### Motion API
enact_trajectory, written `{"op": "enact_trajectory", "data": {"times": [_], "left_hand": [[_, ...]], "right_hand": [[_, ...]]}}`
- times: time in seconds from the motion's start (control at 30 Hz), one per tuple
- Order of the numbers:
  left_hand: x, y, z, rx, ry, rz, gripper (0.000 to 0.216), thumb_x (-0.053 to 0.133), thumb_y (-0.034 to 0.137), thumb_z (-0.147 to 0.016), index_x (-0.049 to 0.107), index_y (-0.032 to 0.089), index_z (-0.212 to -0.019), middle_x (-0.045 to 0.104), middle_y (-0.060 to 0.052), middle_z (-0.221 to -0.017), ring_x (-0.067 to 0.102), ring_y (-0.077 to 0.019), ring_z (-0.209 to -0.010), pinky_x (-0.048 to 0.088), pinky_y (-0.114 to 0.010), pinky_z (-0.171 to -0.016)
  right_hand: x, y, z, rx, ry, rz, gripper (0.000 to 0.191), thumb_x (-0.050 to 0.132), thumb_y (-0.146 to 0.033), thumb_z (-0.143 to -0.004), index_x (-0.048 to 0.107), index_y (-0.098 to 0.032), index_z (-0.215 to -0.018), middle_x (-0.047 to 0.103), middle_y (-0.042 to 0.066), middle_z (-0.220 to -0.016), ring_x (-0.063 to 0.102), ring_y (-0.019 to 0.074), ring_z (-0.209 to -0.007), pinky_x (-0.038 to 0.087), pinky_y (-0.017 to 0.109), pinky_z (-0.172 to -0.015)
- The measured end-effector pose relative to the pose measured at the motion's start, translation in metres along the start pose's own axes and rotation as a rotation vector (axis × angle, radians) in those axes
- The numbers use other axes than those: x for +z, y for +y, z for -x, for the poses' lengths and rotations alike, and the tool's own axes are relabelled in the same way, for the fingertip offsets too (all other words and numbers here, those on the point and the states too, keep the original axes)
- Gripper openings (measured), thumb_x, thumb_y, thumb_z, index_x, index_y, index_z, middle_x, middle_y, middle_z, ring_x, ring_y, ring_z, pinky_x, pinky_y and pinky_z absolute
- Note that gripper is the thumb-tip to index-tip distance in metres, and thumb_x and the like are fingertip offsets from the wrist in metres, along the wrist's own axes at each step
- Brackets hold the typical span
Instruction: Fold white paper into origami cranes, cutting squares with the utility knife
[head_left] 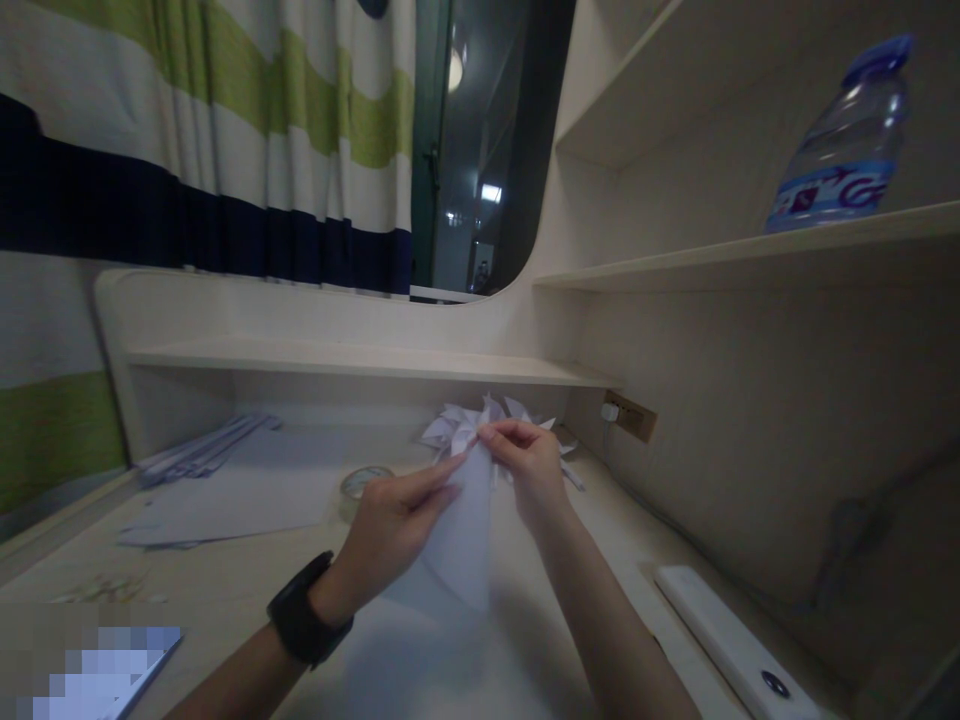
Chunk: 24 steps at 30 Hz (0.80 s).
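A sheet of white paper, narrow at the top and wider below, stands raised over the desk between my hands. My left hand, with a black band on its wrist, grips the sheet's left side between thumb and fingers. At the upper tip, the thumb and forefinger of my right hand are pinched together on the paper. Right behind my fingers lie several folded white paper pinwheels, partly hidden by the hands and the sheet. A round tape roll or dial-like disc rests beside my left hand; its kind is unclear.
Stacked white sheets and folded paper strips lie at the back left. A blurred-out screen is at the front left. On the right are a long white device, a plugged socket with a cable, and a water bottle on a shelf.
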<state>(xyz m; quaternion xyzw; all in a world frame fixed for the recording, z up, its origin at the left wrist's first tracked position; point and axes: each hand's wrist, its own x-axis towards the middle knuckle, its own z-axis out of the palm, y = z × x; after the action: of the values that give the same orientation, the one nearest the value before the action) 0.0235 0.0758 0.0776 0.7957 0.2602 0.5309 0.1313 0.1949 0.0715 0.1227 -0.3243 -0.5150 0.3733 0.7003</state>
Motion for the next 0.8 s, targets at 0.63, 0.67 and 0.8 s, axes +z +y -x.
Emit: {"op": "enact_trajectory", "data": {"times": [0.63, 0.67, 0.8], "left_hand": [[-0.0004, 0.0043, -0.0016, -0.087, -0.020, 0.071, 0.032, 0.065, 0.024, -0.084, 0.065, 0.029, -0.116, 0.070, 0.000, -0.109, 0.071, -0.0198, -0.084, 0.056, -0.029, -0.076], [-0.0002, 0.0047, -0.0018, -0.088, -0.018, 0.077, 0.032, 0.065, 0.023, -0.084, 0.066, 0.029, -0.116, 0.069, 0.000, -0.110, 0.071, -0.0200, -0.086, 0.056, -0.030, -0.078], [0.0004, 0.0063, -0.0030, -0.093, -0.021, 0.083, 0.033, 0.065, 0.022, -0.083, 0.066, 0.028, -0.115, 0.070, 0.000, -0.108, 0.071, -0.0208, -0.088, 0.056, -0.030, -0.078]], "right_hand": [[0.0007, -0.0044, 0.0013, 0.026, 0.005, -0.020, 0.013, 0.078, -0.029, -0.060, 0.074, -0.017, -0.060, 0.066, 0.002, -0.056, 0.052, 0.0126, -0.052, 0.037, 0.025, -0.052], [0.0007, -0.0040, 0.0013, 0.028, 0.006, -0.020, 0.014, 0.078, -0.030, -0.060, 0.074, -0.017, -0.060, 0.067, 0.002, -0.057, 0.052, 0.0126, -0.052, 0.038, 0.025, -0.052], [0.0005, -0.0040, 0.0019, 0.003, 0.046, 0.011, 0.015, 0.078, -0.031, -0.059, 0.074, -0.017, -0.058, 0.066, 0.002, -0.055, 0.051, 0.0126, -0.050, 0.038, 0.025, -0.050]]}}
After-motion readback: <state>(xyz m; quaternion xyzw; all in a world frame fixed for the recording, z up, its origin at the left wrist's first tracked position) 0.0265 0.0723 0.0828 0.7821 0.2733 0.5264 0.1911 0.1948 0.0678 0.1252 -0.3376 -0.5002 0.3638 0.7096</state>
